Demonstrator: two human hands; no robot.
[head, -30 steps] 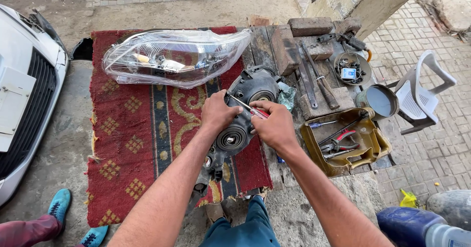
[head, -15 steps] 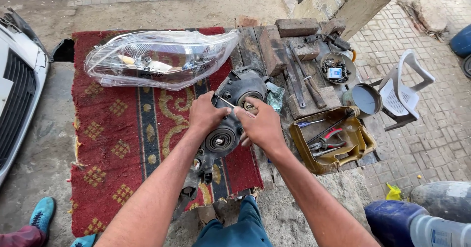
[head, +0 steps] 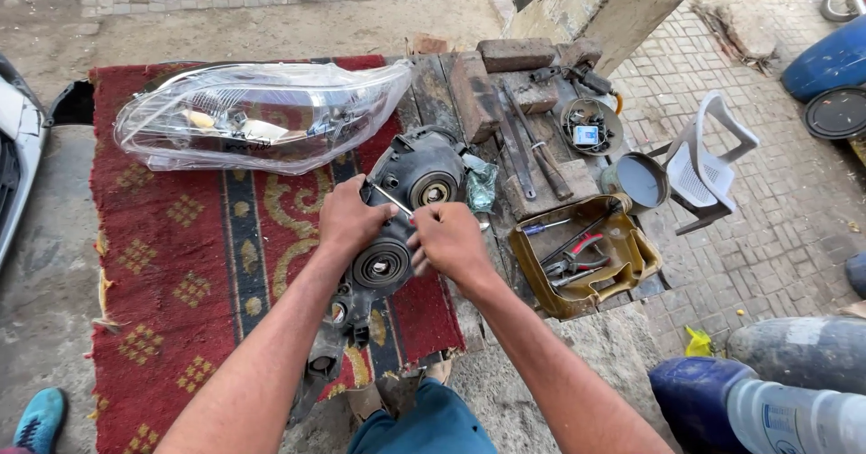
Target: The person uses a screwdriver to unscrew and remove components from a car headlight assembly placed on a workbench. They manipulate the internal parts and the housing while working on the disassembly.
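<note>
A dark grey headlight housing (head: pixel 417 176) lies back side up on a red patterned rug (head: pixel 180 256), with round rubber caps showing. My left hand (head: pixel 352 220) rests on its middle and grips it beside one cap. My right hand (head: pixel 448 242) is closed on a thin metal tool (head: pixel 391 199) whose tip points at the housing between the two hands. A clear headlight lens (head: pixel 262 120) lies across the rug just beyond the housing, apart from both hands.
A yellow tray (head: pixel 613 278) with pliers and screwdrivers stands right of the housing. Bricks, hammers and a bowl of small parts sit behind it. A white plastic chair (head: pixel 708 170) stands at the right, a white car bumper (head: pixel 13 165) at the left edge.
The view has shifted, so the rug and housing sit more centred. Both hands stay on the housing, and the right hand has slid slightly lower with the thin tool.
</note>
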